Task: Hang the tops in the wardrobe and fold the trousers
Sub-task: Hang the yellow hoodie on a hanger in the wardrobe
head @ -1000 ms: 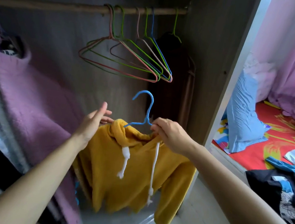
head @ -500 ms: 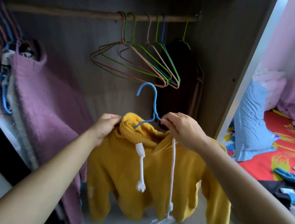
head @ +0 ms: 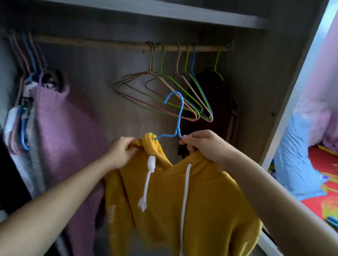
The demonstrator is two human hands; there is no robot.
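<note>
Pinched by the right hand at the bend just under the neck of the blue hanger, fingers curled over wire and collar together; clenched by the left hand on the hood edge of the yellow hoodie, thumb on top. Threaded onto the hanger at the left shoulder, by the look of it; not confirmed on the right side, hidden under the hand. Held in front of the open wardrobe, below the rail, hook up and free, not yet hung; seen overlapping the bunch of empty hangers. Judged soft, fleecy, limp and fairly light: sags from the two holds, droops at sleeves and hem. Expected to slide on thin coated wire if tilted; best carried by the hanger neck under the hook, with a second hold on the hood until hooked. Worth watching: two white drawcords, dangling loose at unequal lengths, liable to snag. Noted as likely spot: bare stretch of rail between the empty hangers and the pink knit top hung at left. Also on the rail, far right: dark garment. Searched for brands, labels, writing: none readable; only a faint pale mark low on the hoodie front, too blurred to read. Beyond the wardrobe side, to the right: bed with red cover, blue pillow; no trousers identified with certainty.
</note>
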